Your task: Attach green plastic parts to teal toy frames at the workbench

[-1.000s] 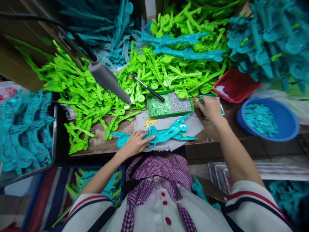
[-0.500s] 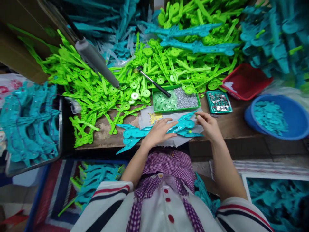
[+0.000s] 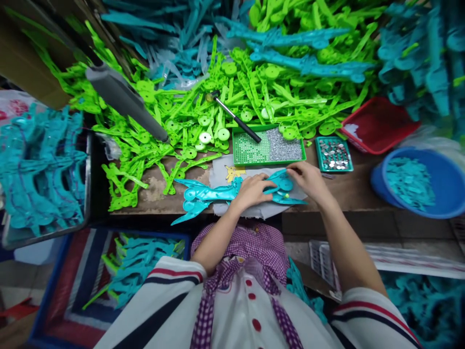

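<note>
A long teal plastic piece (image 3: 203,193) with pointed, forked ends lies across a grey cloth (image 3: 221,169) at the bench's front edge. My left hand (image 3: 250,191) lies over its middle, thumb and fingers gripping it. Over the right-hand fork, my right hand (image 3: 308,182) has its fingertips pinched together at the upper prong. Whatever sits between those fingertips is hidden. A small yellow-green bit (image 3: 286,196) shows on the lower prong.
Behind the cloth stands a green tray (image 3: 238,161) of small metal parts, a hammer (image 3: 236,116) lying across it. To its right are a small box of metal discs (image 3: 334,154), a red tray (image 3: 385,135) and a blue bucket (image 3: 450,179). Green plastic pieces (image 3: 174,121) heap behind.
My right hand has moved left onto the upper prong, carrying a small green bit half a second ago. My left hand has slid right along the teal piece, its fingers curling over it.
</note>
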Motion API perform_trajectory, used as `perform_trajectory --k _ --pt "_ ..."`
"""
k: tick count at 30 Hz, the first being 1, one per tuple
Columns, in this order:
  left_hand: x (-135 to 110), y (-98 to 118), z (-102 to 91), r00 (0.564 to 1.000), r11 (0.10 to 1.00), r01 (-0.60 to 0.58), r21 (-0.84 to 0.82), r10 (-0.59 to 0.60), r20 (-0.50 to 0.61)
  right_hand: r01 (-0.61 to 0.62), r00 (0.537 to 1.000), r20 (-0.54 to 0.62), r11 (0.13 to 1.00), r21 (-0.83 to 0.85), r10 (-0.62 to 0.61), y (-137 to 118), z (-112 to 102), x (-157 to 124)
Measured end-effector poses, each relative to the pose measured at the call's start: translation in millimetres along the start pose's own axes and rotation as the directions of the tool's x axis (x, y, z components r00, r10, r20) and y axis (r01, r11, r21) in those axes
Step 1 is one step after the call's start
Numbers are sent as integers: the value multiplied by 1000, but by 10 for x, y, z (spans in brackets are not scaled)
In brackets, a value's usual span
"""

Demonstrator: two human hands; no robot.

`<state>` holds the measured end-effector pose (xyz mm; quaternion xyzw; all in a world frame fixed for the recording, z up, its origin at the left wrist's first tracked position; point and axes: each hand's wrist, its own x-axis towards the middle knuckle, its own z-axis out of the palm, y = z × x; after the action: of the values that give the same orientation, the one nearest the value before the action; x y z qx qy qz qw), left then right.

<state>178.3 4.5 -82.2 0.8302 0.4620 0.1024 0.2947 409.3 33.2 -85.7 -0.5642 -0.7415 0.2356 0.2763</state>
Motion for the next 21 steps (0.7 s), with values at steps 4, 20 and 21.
perform_trajectory --k 4,20,21 --pt "4 15 29 1000 1000 6 23 -6 -14 9 1000 4 1000 -27 -9 -16 30 -19" --pt "-16 44 59 1000 997 -15 76 16 -15 106 990 107 982 -154 -90 -11 145 6" --pt "-17 35 72 1000 997 -13 76 15 -21 121 988 113 975 -187 -101 -11 171 4"
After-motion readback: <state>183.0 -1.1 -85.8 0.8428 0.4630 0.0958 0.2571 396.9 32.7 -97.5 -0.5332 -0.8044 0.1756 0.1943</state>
